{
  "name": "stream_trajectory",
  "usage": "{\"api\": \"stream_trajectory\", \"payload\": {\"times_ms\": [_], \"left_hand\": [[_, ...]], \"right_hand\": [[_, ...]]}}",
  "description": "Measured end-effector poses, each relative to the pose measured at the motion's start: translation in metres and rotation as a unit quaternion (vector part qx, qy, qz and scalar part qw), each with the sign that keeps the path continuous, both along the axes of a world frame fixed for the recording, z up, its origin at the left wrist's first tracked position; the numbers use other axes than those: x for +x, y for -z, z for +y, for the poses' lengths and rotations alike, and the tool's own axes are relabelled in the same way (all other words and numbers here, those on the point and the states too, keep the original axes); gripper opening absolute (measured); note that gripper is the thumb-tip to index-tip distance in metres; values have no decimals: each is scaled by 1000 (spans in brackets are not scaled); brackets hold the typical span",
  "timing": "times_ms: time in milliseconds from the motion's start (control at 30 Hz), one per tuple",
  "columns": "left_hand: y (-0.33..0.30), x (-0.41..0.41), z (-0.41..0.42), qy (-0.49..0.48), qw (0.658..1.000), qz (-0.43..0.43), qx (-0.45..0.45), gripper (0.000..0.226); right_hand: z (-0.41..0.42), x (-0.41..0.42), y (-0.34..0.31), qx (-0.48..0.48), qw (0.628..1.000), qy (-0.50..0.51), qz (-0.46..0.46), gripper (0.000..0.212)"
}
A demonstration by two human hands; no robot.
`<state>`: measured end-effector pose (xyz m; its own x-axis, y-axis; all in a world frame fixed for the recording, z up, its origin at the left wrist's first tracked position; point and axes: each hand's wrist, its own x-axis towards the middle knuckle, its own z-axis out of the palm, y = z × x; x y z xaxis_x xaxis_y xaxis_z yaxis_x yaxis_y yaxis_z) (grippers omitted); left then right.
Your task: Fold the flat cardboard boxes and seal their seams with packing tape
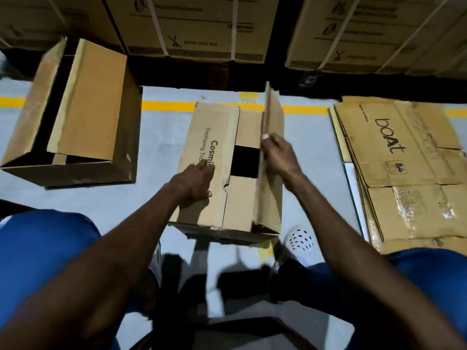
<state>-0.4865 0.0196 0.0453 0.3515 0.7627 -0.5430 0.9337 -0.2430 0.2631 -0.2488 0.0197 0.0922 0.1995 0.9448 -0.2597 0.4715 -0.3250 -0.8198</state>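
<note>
Head view shows our right hand [279, 154] pinching the upright right flap [271, 157] of the box [227, 198] near its mid-edge, thumb in front and fingers behind, while our left hand [197, 181] lies flat, fingers straight, pressing the left flap [209, 152] down. That box stands on the grey floor [161, 152] just ahead of our knees, a dark gap [246, 161] open between its flaps. To close well, we judge, we should swing the right flap over until its edge meets the left one, keeping the left pressed level so the seam lies straight for tape. No tape roll shows. An open box [75, 117] sits to the left; flattened cartons [404, 160] lie to the right.
</note>
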Motion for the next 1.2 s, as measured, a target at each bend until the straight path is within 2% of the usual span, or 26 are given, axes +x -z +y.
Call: {"api": "stream_trajectory", "payload": {"times_ms": [33, 100, 133, 200, 300, 367, 400, 433, 533, 600, 633, 733, 900, 1000, 1100, 1200], "left_hand": [[1, -1, -5, -25, 1000, -10, 14, 81], [6, -3, -15, -87, 995, -30, 49, 86], [13, -6, -20, -133, 988, -43, 66, 90], [22, -15, -32, -254, 962, -84, 53, 104], [39, -31, -54, -386, 885, -259, -33, 122], [52, -41, -64, -465, 824, -315, -70, 137], [51, -41, -68, -493, 807, -314, -84, 138], [50, -41, -69, -505, 803, -301, -97, 129], [41, -37, -68, -496, 809, -303, -89, 82], [37, -36, -66, -491, 810, -315, -61, 68], [34, -37, -65, -494, 811, -309, -54, 68], [21, -43, -58, -500, 814, -292, -41, 86], [-18, -79, -43, -497, 809, -314, 17, 97], [-58, -124, -29, -494, 797, -338, 76, 93], [-114, -178, -11, -460, 804, -347, 149, 104], [-167, -240, 0, -428, 799, -376, 194, 90]], "right_hand": [[-8, -5, 14, -11, 999, -41, -17, 46], [-26, -10, 39, -76, 989, -89, -96, 65], [-38, -11, 45, -117, 980, -88, -133, 75], [-61, -8, 59, -163, 975, -40, -145, 96], [-86, -1, 79, -196, 976, 90, -26, 131], [-87, 3, 86, -212, 965, 145, 52, 145], [-84, 4, 88, -214, 961, 156, 78, 144], [-81, 6, 91, -209, 960, 161, 92, 139], [-80, 3, 88, -193, 965, 158, 79, 117], [-81, 0, 85, -185, 969, 154, 53, 103], [-79, -1, 84, -178, 971, 152, 43, 98], [-70, -5, 74, -154, 976, 149, 30, 90], [-51, -35, 41, -87, 987, 122, 53, 92], [-33, -73, 11, -2, 995, 51, 81, 94], [-8, -118, -26, 89, 989, -41, 107, 100], [15, -169, -64, 140, 974, -109, 138, 96]]}}
